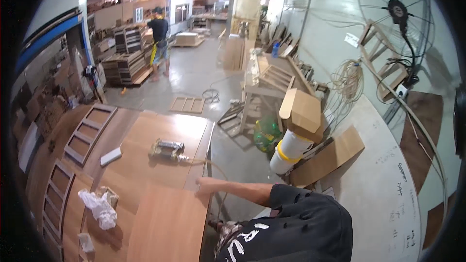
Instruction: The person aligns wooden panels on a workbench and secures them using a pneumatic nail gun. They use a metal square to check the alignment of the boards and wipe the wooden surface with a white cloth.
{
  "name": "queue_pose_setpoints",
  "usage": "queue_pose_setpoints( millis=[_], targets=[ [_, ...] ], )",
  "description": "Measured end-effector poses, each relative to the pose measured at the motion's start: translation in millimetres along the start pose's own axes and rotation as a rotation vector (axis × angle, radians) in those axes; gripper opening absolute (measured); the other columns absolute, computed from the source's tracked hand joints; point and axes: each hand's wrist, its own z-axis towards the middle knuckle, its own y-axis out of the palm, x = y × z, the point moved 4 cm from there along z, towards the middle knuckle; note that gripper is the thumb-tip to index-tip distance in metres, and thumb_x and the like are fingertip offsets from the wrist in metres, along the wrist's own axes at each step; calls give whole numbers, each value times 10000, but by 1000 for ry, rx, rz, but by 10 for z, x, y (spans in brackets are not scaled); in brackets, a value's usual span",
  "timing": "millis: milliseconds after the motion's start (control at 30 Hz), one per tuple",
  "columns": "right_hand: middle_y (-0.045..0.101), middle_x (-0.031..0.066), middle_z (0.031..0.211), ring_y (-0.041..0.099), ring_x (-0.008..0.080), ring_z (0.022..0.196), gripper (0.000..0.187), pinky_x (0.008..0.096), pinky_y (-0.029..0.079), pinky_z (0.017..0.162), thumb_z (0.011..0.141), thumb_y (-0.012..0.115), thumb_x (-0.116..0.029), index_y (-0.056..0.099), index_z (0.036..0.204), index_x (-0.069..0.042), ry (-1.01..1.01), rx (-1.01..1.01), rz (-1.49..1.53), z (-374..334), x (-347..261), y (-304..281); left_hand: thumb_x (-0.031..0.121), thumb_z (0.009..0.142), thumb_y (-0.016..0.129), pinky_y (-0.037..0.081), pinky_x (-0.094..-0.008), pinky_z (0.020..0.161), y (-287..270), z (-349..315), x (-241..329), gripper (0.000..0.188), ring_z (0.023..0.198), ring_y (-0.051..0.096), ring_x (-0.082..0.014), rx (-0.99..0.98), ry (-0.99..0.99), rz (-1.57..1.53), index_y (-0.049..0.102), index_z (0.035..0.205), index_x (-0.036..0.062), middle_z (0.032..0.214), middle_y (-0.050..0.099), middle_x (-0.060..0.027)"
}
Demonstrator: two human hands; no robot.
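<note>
My right hand (208,186) reaches across from the black sleeve on the right and is closed on the far right corner of a flat brown wood panel (167,218). The panel lies on larger brown boards (128,138) that cover the work table. Beyond the hand, a pneumatic nail gun (167,150) rests on its side with an air hose (213,164) running from it over the table edge. My left hand is out of the picture.
Slatted wood frames (91,133) line the table's left side, beside a white block (111,156) and crumpled white plastic (99,208). White buckets (291,150) with a cardboard box (302,111) stand right of the table. Farther off, a person (159,34) stands by stacked wood.
</note>
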Motion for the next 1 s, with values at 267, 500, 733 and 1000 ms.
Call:
queue_pose_setpoints(
  millis=[267, 500, 733, 1000],
  targets=[
    [646, 176, 830, 654, 258, 650, 594, 357, 492, 415, 704, 741, -296, 515, 1097, 88, -16, 20, 155, -463, -609, -243, 378, 957, 343, 416, -478, 1004, 239, 316, 129, 537, 1242, 432, -345, -134, -18, 86, 365, 1364, 28, 1397, 382, -200],
    [614, 113, 808, 592, 184, 639, 533, 304, 473, 547, 780, 704, -296, 521, 1243, -106, -248, -143, 236, -564, -771, -319, 366, 957, 343, 404, -469, 1014, 9, 327, 140, 527, 1234, 438, -335, -71, -21, 104, 372, 1363, 31, 1390, 394, -192],
    [606, 50, 1047, 577, 102, 818, 340, 253, 516, 661, 805, 524, 63, 633, 1115, -24, -308, -380, 485, -745, -616, -481, 354, 958, 342, 393, -460, 1024, -922, -185, -111, 517, 1226, 445, -325, 75, -99, -66, 379, 1361, 33, 1383, 406, -184],
    [579, 93, 1069, 536, 197, 1065, 342, 301, 445, 894, 780, 597, 22, 647, 1108, -62, -862, 95, 163, -231, -401, -131, 341, 958, 342, 380, -449, 1035, -1105, -252, -87, 506, 1217, 452, -314, 211, -30, -134, 386, 1360, 36, 1374, 419, -176]
  ],
)
